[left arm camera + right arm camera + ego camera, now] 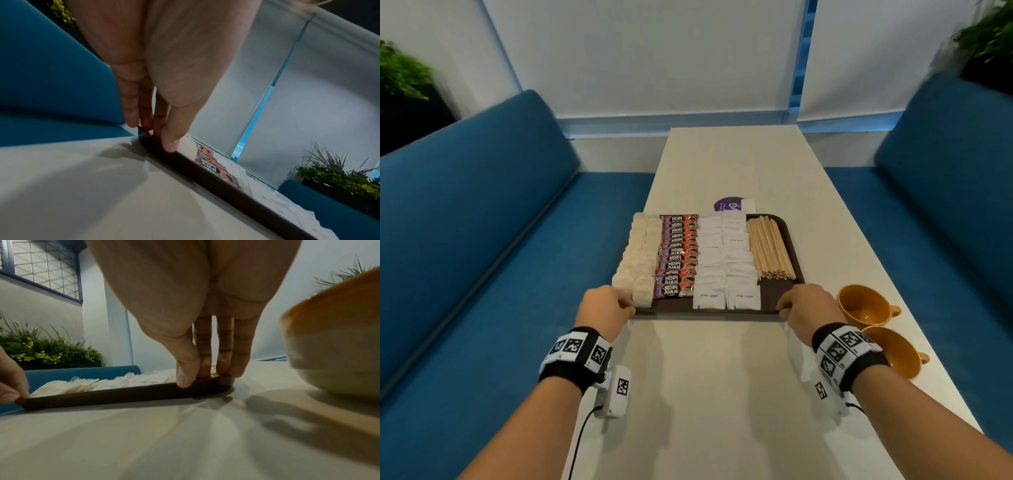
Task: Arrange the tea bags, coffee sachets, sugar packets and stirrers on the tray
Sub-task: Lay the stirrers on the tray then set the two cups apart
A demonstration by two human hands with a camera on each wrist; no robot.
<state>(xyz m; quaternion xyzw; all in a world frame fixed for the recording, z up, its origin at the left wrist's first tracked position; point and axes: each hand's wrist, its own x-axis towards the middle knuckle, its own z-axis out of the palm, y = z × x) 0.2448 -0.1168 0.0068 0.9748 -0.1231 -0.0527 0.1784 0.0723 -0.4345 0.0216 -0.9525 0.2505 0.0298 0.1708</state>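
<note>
A dark brown tray (789,246) lies on the white table, filled in rows: pale tea bags (638,255) at the left, red coffee sachets (678,255), white sugar packets (726,263), and wooden stirrers (768,248) at the right. My left hand (607,306) pinches the tray's near left corner (156,144), thumb on the rim. My right hand (803,308) pinches the near right corner (216,382), thumb in front and fingers behind the rim.
Two orange cups (864,305) (893,353) stand just right of my right hand, one looming close (333,340) in the right wrist view. A purple card (732,204) lies beyond the tray. Blue benches (482,240) flank the narrow table (705,394).
</note>
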